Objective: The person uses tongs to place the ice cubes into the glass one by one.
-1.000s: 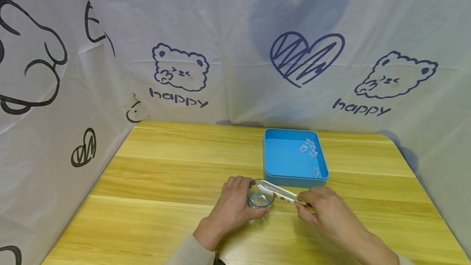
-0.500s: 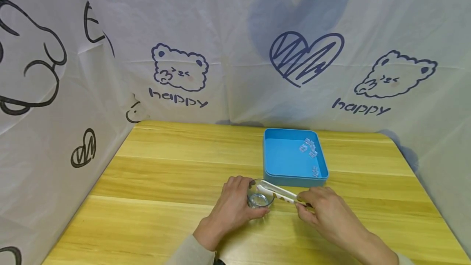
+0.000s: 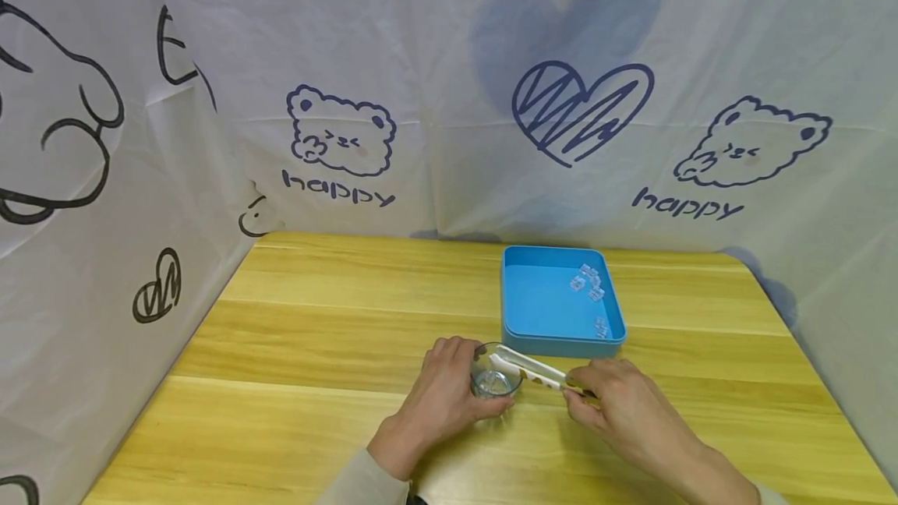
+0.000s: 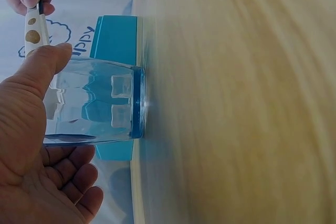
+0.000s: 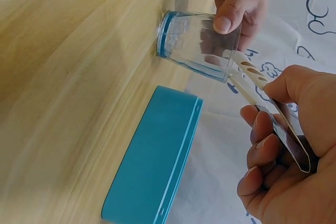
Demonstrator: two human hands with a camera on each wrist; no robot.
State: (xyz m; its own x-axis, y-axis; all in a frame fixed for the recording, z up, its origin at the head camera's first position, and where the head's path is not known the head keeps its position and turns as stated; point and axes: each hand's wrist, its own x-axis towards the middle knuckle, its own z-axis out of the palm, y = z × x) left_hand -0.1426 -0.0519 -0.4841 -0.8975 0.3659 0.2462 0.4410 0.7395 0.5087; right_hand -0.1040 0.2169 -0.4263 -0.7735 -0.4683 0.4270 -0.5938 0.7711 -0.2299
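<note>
A clear drinking glass [image 3: 498, 384] stands upright on the table, and my left hand [image 3: 445, 392] holds it round the side, thumb at the front. Clear cubes [image 4: 121, 115] show low inside it in the left wrist view. My right hand [image 3: 624, 404] grips small tongs [image 3: 536, 369] between thumb and fingers. The tongs have metal handles and white arms with brown spots [image 5: 252, 72]; their tips reach over the rim into the glass. Behind stands a blue square tray [image 3: 543, 302] with several clear cubes [image 3: 595, 291] along its right side.
The wooden table [image 3: 316, 333] reaches back to a white cloth [image 3: 449, 100] with drawn bears and hearts. Another cloth side [image 3: 70, 294] hangs at the left. The tray's near wall is just behind the glass and tongs.
Both hands, the glass and the tongs stay almost in place. Under the tongs' tips the glass's inside looks different, with a clear shape now showing lower down. The head view shifts slightly.
</note>
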